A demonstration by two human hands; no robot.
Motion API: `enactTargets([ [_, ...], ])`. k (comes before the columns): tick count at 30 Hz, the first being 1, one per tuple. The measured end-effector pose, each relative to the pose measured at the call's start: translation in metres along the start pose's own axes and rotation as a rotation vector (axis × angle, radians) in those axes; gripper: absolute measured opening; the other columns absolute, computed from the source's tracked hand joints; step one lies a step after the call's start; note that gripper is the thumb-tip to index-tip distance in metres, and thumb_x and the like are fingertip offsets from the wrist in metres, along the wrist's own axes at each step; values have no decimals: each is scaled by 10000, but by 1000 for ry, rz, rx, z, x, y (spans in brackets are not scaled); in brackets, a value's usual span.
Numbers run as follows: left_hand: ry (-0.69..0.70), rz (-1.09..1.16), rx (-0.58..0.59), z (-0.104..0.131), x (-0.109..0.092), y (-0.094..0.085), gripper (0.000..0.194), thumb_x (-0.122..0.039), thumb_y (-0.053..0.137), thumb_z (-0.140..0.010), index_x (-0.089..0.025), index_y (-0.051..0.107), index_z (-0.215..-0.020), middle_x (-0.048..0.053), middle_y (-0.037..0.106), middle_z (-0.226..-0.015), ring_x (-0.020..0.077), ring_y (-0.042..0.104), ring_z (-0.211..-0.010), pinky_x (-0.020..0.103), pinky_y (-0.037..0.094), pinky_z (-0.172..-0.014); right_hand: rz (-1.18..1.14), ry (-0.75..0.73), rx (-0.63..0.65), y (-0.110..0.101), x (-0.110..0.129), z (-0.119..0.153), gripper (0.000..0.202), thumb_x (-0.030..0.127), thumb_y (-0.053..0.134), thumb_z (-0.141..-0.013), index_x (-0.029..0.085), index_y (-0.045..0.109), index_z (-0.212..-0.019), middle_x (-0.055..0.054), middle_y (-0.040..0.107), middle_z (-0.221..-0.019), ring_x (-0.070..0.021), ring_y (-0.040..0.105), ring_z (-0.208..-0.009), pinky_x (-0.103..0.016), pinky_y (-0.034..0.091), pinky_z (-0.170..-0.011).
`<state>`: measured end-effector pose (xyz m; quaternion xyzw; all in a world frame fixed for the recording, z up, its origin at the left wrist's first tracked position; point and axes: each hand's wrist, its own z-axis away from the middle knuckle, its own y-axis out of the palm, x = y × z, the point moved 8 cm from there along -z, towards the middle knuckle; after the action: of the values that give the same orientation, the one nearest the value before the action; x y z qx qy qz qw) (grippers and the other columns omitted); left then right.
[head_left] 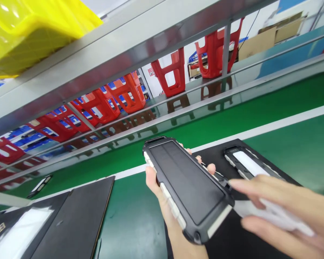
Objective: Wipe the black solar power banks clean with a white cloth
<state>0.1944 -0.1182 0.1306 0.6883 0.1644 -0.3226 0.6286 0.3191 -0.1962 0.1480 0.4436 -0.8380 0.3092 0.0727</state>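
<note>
From here, my left grip wraps the black device at mid-frame; at lower right my right grip pinches a pale, blurred piece. I judge this close handling; next calls for steady support.

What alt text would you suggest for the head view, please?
A person's left grip holds a black device, dark panel up, over a green worktop. Near the device's lower end is the right grip, blurred whitish material within. A similar casing lies nearby.
</note>
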Motion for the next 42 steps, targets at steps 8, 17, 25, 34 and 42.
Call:
enactTargets([
  [8, 187, -597, -466, 19, -26, -42, 622, -633, 530, -656, -168, 571, -1068, 73, 651, -981, 194, 639, -802, 327, 556, -724, 168, 367, -50, -26, -73, 37, 166, 277, 461, -911, 235, 622, -910, 11, 589, -753, -144, 585, -636, -253, 455, -581],
  [17, -195, -1744, -862, 10, -8, -125, 805, -573, 574, -662, -102, 396, -1291, 228, 458, -1274, 419, 454, -1143, 581, 374, -909, 637, 829, 427, -19, -176, 114, 491, 513, 385, -883, 168, 572, -1179, -98, 563, -1098, -253, 627, -620, -376, 468, -508],
  [25, -355, -2148, -971, -1, 5, -141, 593, -577, 541, -758, -104, 490, -1113, 144, 511, -1135, 280, 450, -1137, 425, 447, -858, 787, 845, 634, 9, -178, 103, 818, 625, 471, -848, 6, 349, -1369, -201, 524, -1071, -301, 638, -679, -389, 490, -550],
  [34, -358, -2189, -934, -3, 10, -142, 675, -615, 508, -758, -39, 498, -1109, 193, 523, -1113, 308, 450, -1135, 417, 455, -837, 712, 914, 618, 14, -177, 100, 788, 454, 566, -812, -1, 299, -1397, -230, 505, -1070, -345, 636, -703, -432, 483, -590],
  [42, -188, -2056, -827, -4, 2, -135, 876, -575, 489, -763, 89, 335, -1313, 320, 428, -1266, 461, 385, -1158, 583, 361, -916, 57, 1181, 320, -18, -191, 103, 819, 561, 535, -669, 125, 433, -1354, -175, 605, -1114, -415, 525, -1077, -547, 384, -909],
])
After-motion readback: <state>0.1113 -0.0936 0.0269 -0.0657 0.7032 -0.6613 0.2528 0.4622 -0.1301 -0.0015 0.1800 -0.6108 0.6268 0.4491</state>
